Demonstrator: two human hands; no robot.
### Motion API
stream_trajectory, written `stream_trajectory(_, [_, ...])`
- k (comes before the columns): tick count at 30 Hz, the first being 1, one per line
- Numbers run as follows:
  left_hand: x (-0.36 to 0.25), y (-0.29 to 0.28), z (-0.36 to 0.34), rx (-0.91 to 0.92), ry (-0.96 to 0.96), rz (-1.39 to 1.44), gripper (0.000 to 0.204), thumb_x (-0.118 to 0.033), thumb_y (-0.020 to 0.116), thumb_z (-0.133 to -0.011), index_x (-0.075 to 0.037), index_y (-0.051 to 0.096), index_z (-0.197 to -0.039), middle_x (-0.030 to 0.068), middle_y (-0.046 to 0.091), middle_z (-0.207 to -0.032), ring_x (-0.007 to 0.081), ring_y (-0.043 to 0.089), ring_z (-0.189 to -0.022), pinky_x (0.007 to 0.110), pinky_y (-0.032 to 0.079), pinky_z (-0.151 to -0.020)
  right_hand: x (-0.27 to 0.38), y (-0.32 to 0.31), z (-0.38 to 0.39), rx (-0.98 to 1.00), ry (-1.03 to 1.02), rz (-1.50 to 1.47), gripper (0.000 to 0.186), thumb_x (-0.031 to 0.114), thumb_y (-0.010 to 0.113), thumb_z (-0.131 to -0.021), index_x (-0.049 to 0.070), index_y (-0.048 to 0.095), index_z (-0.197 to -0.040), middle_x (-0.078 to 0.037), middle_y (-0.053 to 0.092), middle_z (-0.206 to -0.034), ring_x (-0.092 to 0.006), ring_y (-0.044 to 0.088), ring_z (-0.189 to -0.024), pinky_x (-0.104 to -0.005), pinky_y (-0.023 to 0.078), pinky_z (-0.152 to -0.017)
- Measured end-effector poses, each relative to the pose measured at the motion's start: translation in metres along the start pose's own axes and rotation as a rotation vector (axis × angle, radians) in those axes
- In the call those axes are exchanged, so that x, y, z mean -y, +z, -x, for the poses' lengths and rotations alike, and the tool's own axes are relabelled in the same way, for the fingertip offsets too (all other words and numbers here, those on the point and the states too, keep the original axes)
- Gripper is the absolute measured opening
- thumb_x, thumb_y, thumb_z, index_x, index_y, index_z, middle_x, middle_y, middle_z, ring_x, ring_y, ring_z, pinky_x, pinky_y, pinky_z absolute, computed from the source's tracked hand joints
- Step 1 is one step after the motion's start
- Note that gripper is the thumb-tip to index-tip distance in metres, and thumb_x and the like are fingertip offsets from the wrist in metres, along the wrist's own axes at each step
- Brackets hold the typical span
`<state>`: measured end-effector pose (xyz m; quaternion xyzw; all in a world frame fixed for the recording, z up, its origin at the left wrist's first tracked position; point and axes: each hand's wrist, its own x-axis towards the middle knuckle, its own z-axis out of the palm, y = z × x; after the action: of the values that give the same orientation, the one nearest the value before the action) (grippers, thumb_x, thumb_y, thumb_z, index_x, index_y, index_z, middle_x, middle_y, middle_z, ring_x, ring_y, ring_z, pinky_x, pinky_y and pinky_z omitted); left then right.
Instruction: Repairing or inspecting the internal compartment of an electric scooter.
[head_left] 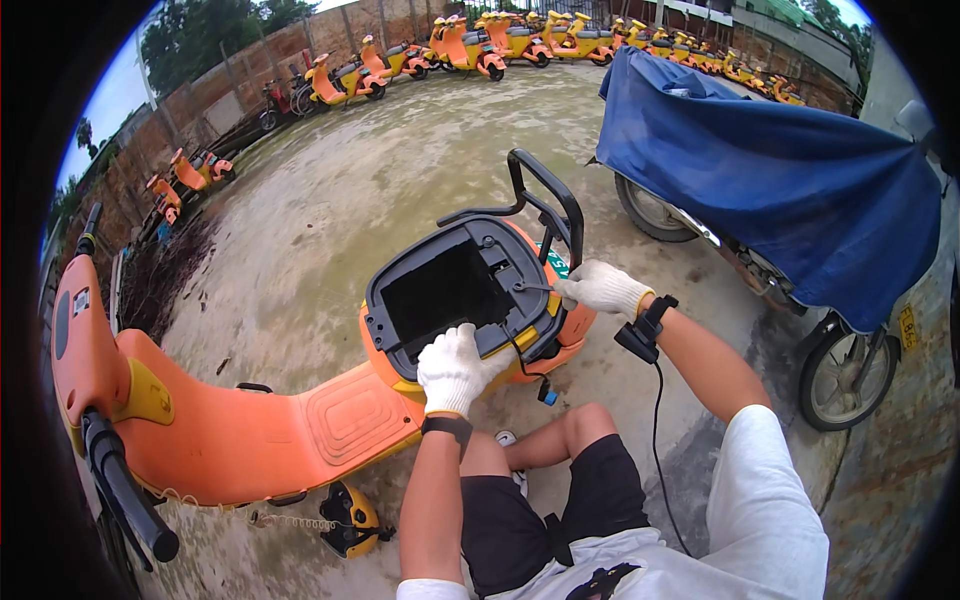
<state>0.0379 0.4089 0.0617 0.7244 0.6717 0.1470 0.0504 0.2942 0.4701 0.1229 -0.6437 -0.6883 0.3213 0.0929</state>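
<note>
An orange and yellow electric scooter (270,430) stands in front of me with its seat off, showing a black under-seat compartment (380,335). My left hand (452,370), in a white knitted glove, is closed over the compartment's near rim. My right hand (606,288), gloved too, pinches a thin grey metal tool (537,288), perhaps a wrench; its tip lies over the compartment's right end. Behind that end rises a black tubular rear rack (548,185). A cable with a blue connector (549,397) hangs down the near side, below and between my hands.
A yellow and black helmet (352,520) hangs by a coiled cord at the scooter's near side. At right stands a motorcycle under a blue cover (750,170). Several orange and yellow scooters (465,48) line the far wall. A black cord (657,455) trails from my right wrist strap.
</note>
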Motion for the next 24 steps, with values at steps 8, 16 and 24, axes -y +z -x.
stream_trajectory(8, [0.003,0.001,-0.002,-0.008,-0.005,0.002,0.074,-0.064,0.074,-0.075,-0.009,0.069,-0.124,0.0142,0.073,-0.111,0.0303,0.07,-0.103,0.041,0.056,-0.091,-0.009,0.0,-0.019,-0.039,-0.02,0.066,0.054,0.055,0.054,-0.092,0.012,0.08,-0.073,-0.013,0.075,-0.083,-0.0349,0.069,-0.084,-0.0433,0.05,-0.09])
stream_trajectory(16, [0.012,0.009,0.0,-0.125,0.062,0.018,0.07,-0.063,0.078,-0.071,-0.006,0.069,-0.11,0.0138,0.072,-0.1,0.0313,0.071,-0.093,0.044,0.057,-0.08,0.017,0.03,0.007,0.229,-0.018,-0.105,0.057,0.042,0.045,-0.103,-0.002,0.071,-0.078,-0.01,0.066,-0.064,-0.019,0.059,-0.048,-0.0321,0.048,-0.049])
stream_trajectory(24, [0.014,0.017,-0.005,-0.078,-0.004,0.021,0.058,-0.056,0.077,-0.073,-0.009,0.074,-0.108,0.0161,0.075,-0.098,0.0313,0.073,-0.093,0.041,0.058,-0.083,0.059,0.105,-0.026,0.45,0.125,-1.3,0.026,0.023,0.053,-0.102,0.001,0.066,-0.102,-0.013,0.072,-0.092,-0.0158,0.063,-0.063,-0.0243,0.047,-0.047])
